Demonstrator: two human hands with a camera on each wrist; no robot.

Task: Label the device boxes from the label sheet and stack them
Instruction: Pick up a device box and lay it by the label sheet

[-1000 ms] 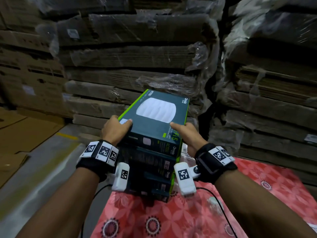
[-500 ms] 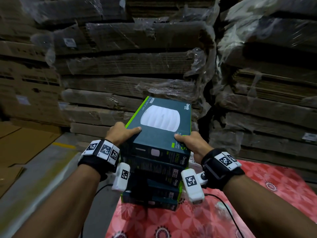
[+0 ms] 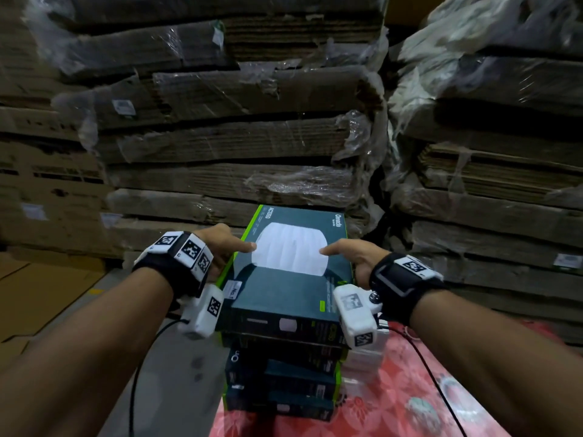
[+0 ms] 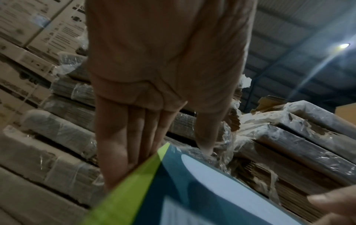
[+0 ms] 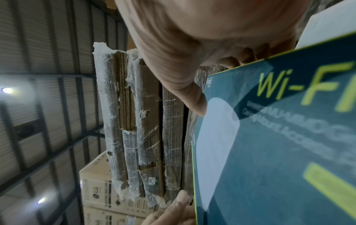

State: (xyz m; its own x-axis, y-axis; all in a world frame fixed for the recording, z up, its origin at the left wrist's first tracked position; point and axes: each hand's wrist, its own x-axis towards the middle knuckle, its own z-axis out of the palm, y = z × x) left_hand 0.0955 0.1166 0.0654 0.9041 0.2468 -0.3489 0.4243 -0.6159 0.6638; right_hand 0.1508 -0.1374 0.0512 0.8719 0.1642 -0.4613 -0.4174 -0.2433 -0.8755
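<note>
A stack of several dark teal device boxes (image 3: 280, 373) with green edges stands on a red floral cloth (image 3: 403, 402). The top box (image 3: 293, 279) lies flat on it and carries a small white label (image 3: 232, 290) at its near left corner. My left hand (image 3: 220, 247) lies along the box's left side, thumb on the lid. In the left wrist view its fingers (image 4: 123, 144) run straight down the green side. My right hand (image 3: 350, 257) holds the right edge, thumb on top and fingers (image 5: 237, 60) bent over the edge.
Shrink-wrapped bundles of flattened cardboard (image 3: 236, 146) rise close behind the stack and to the right (image 3: 492, 159). Grey floor (image 3: 79, 329) and brown cardboard sheets (image 3: 38, 294) lie to the left. Something flat and white (image 3: 362, 361) lies on the cloth against the stack's right side.
The top box has gone from tilted to flat on the stack. Both hands have slid forward from its near corners to the middle of its sides.
</note>
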